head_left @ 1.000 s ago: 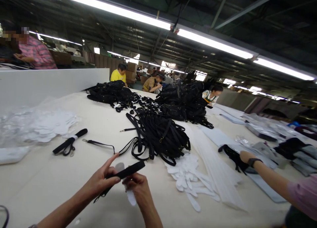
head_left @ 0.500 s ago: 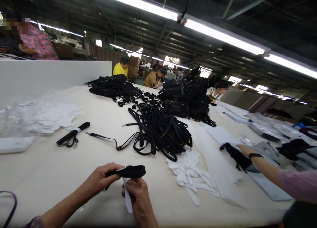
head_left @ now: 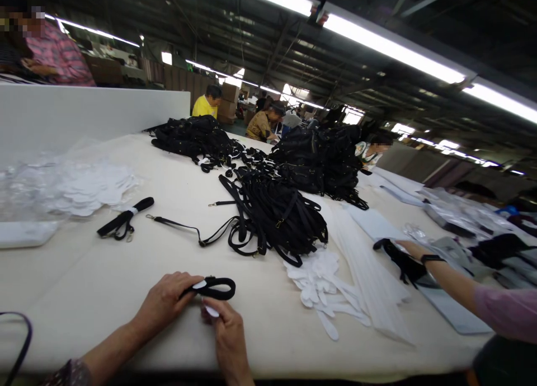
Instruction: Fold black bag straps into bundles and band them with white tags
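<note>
**Q:** ok so what's being held at the front of the table, and how are the hands set?

**A:** A loop of black webbing strap (head_left: 213, 288) is clamped by the left hand (head_left: 165, 302). The right hand (head_left: 226, 333) is kept just beside it, with a small white tab (head_left: 212, 311) against its fingers. Whether that tab is actually gripped can't be told from this view lol. The strap lies right above the cream table top (head_left: 75, 285).

**Q:** and around them?

**A:** A coiled strap with a white band (head_left: 123, 219) and a thin strap with a metal clip (head_left: 176, 226) are laid out further up. Beyond those, a big tangled heap of black straps (head_left: 272, 218) is piled up, with stacks of glossy black bags (head_left: 319, 162) behind. Flat white cut-outs (head_left: 319, 279) and long white strips (head_left: 367, 268) are spread to the right, and a crinkly clear plastic bag (head_left: 71, 187) sits on the left. A co-worker's hand (head_left: 409, 249) with a black wristband is resting on a black piece (head_left: 398, 263), pink sleeve showing.

**Q:** what's the room like?

**A:** Big factory floor, lit by long fluorescent tubes (head_left: 390, 45) under dark steel trusses, with cardboard boxes (head_left: 229, 98) stacked in the distance.
</note>
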`<control>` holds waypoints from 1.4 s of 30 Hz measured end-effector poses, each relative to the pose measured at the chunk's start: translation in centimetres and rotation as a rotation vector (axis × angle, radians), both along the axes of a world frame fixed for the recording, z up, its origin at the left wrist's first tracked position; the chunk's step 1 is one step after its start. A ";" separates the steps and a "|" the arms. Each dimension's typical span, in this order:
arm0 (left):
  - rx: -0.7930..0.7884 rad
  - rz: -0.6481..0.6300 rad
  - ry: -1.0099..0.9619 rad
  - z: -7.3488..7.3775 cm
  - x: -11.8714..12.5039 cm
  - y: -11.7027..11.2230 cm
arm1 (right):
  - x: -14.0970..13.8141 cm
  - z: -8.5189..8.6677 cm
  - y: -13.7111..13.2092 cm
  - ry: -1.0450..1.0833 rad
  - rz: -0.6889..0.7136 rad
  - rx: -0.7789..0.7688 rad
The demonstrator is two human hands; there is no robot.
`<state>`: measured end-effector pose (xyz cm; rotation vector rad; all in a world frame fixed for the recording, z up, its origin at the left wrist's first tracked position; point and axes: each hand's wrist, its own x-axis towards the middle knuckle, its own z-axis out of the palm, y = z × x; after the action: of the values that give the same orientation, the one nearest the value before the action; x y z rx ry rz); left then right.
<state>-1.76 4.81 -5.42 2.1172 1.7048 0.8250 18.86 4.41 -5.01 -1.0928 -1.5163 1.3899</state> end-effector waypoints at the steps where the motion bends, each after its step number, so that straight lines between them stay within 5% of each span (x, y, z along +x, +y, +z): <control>1: -0.004 -0.002 0.027 -0.2 0.0 -0.2 | 0.1 -0.1 -0.1 -0.099 0.015 0.094; 5: -0.031 -0.011 0.075 -0.3 0.6 -1.0 | 0.4 0.3 -0.2 -0.469 0.038 0.405; 8: -0.052 -0.014 0.068 0.1 1.2 -1.2 | 0.0 1.2 0.3 -0.462 0.047 0.449; 18: -0.209 0.004 -0.117 -0.7 0.9 -0.5 | -1.5 2.4 2.5 -0.108 0.015 -0.119; 25: -0.250 0.056 -0.158 -1.2 0.7 -0.2 | -2.0 2.4 3.3 -0.148 0.042 -0.256; 42: -0.050 -0.023 -0.108 -2.4 0.5 -1.2 | -2.3 2.2 5.3 -0.292 0.078 -0.402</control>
<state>-1.21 3.59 -7.83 2.0177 1.6262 0.8648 16.55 9.70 -2.77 -1.5525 -1.5296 1.6948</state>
